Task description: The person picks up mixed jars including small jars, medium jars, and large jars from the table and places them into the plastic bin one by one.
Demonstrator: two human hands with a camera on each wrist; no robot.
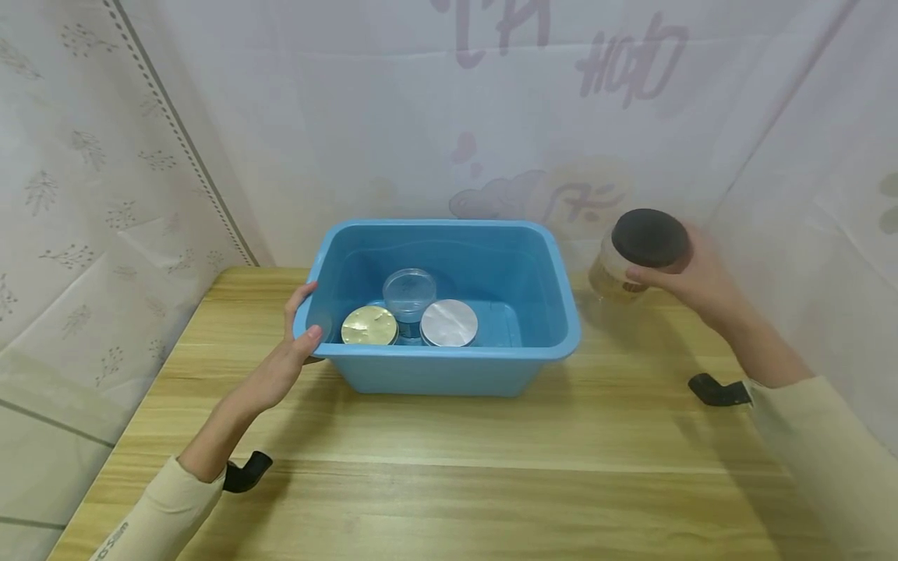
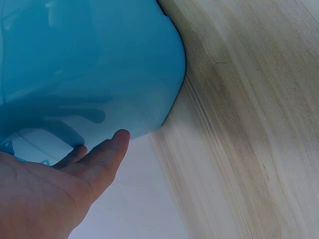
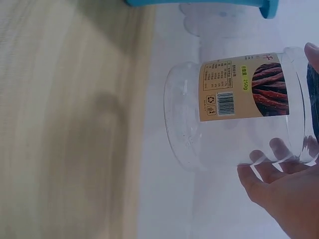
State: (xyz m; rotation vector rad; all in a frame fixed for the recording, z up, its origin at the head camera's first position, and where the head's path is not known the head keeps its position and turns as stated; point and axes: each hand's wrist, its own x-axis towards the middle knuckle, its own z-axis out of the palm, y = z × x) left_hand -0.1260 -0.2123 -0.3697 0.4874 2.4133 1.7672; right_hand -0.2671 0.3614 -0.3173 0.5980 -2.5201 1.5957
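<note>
A blue plastic bin [image 1: 449, 374] stands on the wooden table. At its left end my left hand [image 1: 284, 366] holds the rim, thumb over the edge and fingers along the outer wall; in the left wrist view those fingers [image 2: 104, 159] lie beside the blue wall. Off to the right, my right hand [image 1: 701, 280] grips a clear plastic jar [image 1: 610, 273] near its black lid [image 1: 650, 237], apart from the bin and above the tabletop. The right wrist view shows its brown label [image 3: 244, 87] and see-through body. Fingers curl around the jar at the lid end.
Inside the bin are a gold-lidded container [image 1: 369, 325], a silver-lidded container [image 1: 449, 323] and a clear-lidded container [image 1: 410, 292]. A printed white cloth [image 1: 351, 117] hangs behind the wooden table [image 1: 449, 483]. A black curved piece shows at each sleeve.
</note>
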